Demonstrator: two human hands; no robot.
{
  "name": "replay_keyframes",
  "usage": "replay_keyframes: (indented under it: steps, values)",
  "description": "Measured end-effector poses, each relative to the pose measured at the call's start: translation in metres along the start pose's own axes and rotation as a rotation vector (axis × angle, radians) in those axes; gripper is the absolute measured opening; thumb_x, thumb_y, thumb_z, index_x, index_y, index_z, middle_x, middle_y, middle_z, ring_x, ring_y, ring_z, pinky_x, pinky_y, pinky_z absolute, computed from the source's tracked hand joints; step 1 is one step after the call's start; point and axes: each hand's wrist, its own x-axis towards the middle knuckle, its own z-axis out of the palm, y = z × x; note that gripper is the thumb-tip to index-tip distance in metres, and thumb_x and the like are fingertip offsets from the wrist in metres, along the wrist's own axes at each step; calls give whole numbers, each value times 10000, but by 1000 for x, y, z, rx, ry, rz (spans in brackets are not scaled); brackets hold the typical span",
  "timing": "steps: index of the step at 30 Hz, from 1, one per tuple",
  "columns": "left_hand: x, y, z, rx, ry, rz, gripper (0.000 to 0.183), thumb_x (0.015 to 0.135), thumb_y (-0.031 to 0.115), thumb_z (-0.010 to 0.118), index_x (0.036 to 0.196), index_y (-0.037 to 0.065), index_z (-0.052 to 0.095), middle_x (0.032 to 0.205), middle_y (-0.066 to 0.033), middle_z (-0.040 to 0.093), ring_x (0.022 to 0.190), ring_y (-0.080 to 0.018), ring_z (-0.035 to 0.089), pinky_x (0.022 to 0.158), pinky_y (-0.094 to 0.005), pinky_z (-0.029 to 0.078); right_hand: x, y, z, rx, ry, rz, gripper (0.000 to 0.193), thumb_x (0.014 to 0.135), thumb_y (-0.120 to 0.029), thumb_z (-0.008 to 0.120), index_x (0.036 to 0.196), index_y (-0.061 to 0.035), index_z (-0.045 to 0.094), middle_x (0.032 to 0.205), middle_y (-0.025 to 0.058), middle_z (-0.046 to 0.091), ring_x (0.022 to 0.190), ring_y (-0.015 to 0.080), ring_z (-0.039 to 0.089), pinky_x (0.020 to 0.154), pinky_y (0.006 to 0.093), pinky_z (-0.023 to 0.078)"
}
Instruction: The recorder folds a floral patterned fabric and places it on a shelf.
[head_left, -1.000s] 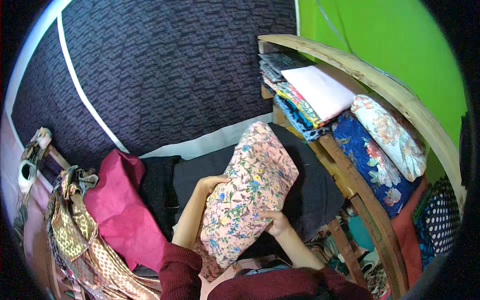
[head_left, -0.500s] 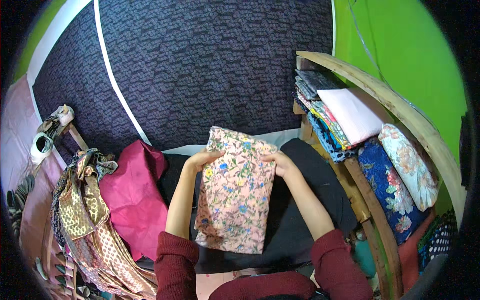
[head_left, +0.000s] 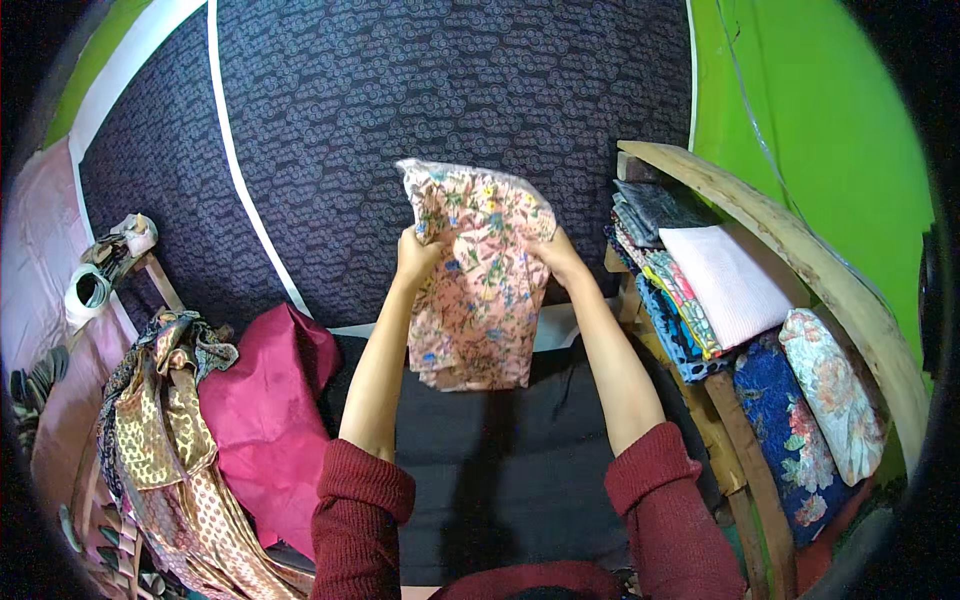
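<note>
Floral cloth (head_left: 478,315), seemingly folded, not yet laid down, is pinched by left hand (head_left: 417,260) and right hand (head_left: 557,257) above the black-covered worktop (head_left: 570,480).

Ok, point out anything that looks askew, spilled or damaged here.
No spill or damage shows. The crumpled magenta cloth and loosely draped gold animal-print fabric at left look untidy, unlike the folded, multicoloured fabric stack at right.
</note>
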Motion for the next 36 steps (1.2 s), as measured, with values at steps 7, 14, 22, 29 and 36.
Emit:
replay_keyframes:
  steps: [7, 14, 22, 29, 36]
  values:
    - [-33, -15, -11, -100, 78, 89, 167, 698, -27, 598, 860, -25, 636, 797, -76, 654, 718, -112, 587, 644, -266, 465, -13, -3, 3, 37, -84, 133, 520, 704, -1, 628, 1191, -22, 447, 1075, 61, 565, 902, 145, 551, 714, 277, 468]
    - [-169, -4, -11, -342, -99, -275, 252, 761, 90, 672, 977, -26, 613, 900, -56, 631, 765, -105, 585, 661, -261, 485, -132, 45, -5, 203, -158, 309, 626, 710, 34, 603, 1276, -3, 338, 1084, 83, 565, 982, 167, 546, 781, 303, 473]
    - [-297, 14, -31, -369, -444, -764, 471, 703, 82, 724, 1102, -11, 491, 1030, -101, 586, 878, -184, 593, 760, -323, 490, -284, 75, -21, 256, -411, 536, 640, 740, -62, 654, 1299, -30, 342, 1170, 92, 538, 1045, 177, 521, 853, 314, 436]
    - [-366, 11, -48, -566, -454, -507, 476, 767, 80, 666, 1173, -13, 436, 1150, -80, 517, 1017, -124, 514, 818, -268, 452, -353, 73, -8, 271, -297, 492, 623, 810, -358, 619, 1250, 16, 386, 1206, 69, 478, 1131, 145, 407, 953, 298, 315]
    - [-397, 32, -35, -167, -203, -487, 266, 898, 265, 505, 877, 4, 549, 666, -19, 548, 590, -85, 517, 502, -228, 412, -401, 55, 10, 171, -41, 507, 488, 856, -349, 557, 1181, 4, 467, 1137, 64, 524, 1041, 147, 468, 902, 287, 367]
